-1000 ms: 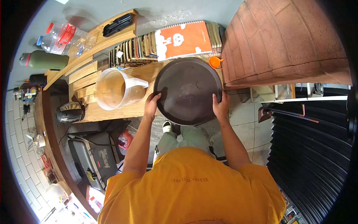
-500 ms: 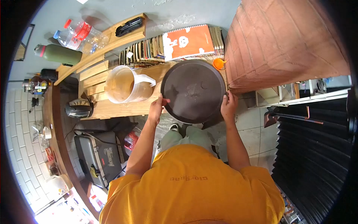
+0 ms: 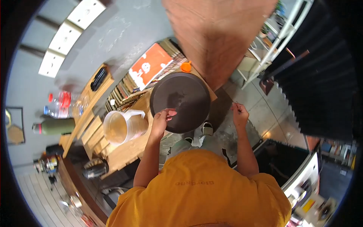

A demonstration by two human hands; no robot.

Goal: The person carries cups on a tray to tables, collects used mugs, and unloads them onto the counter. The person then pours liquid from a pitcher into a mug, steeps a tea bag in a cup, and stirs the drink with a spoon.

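Moved: right hand [image 3: 241, 115], now off the tray [image 3: 188, 101].
Tray: over the right end of the bench [image 3: 126, 154], beneath fingertips of the left hand [image 3: 161, 120] (contact unclear).
Fingers: left half-curled, right bunched beyond the bench; any hold, I cannot tell.

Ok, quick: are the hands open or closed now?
Left hand: partly curled over the tray; grip can't be told.
Right hand: curled, apart from the tray; contents can't be told.
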